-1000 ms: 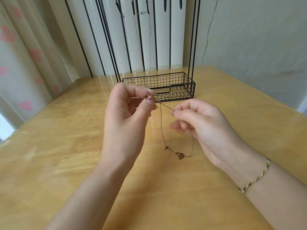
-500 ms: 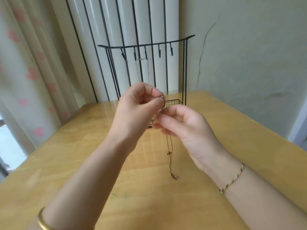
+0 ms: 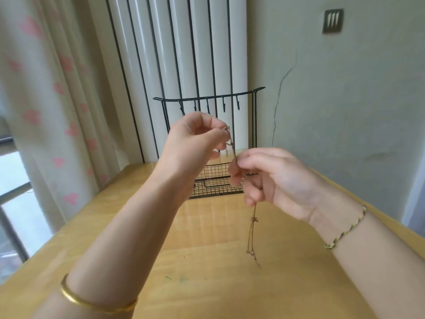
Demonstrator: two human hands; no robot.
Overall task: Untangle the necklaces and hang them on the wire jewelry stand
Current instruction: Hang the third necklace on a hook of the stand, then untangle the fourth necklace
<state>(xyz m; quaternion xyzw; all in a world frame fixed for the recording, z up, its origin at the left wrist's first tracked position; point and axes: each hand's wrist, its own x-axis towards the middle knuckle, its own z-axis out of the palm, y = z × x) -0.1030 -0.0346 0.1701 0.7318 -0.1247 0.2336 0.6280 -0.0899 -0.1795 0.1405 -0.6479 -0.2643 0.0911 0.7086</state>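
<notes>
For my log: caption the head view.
Left hand and right hand pinch a necklace above the table, before the wire stand.

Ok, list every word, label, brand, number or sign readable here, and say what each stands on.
No readable words, labels, brands or numbers anywhere in this view.
The only mark: three slanted pale bars on the grey wall plate, blurred; slots or symbol, cannot tell.

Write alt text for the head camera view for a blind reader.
Two hands hold a thin brown chain necklace in the air: the left hand pinches its top end, the right hand pinches it lower, and the rest dangles above a yellow wooden table. A black wire jewelry stand with hooks stands behind.
</notes>
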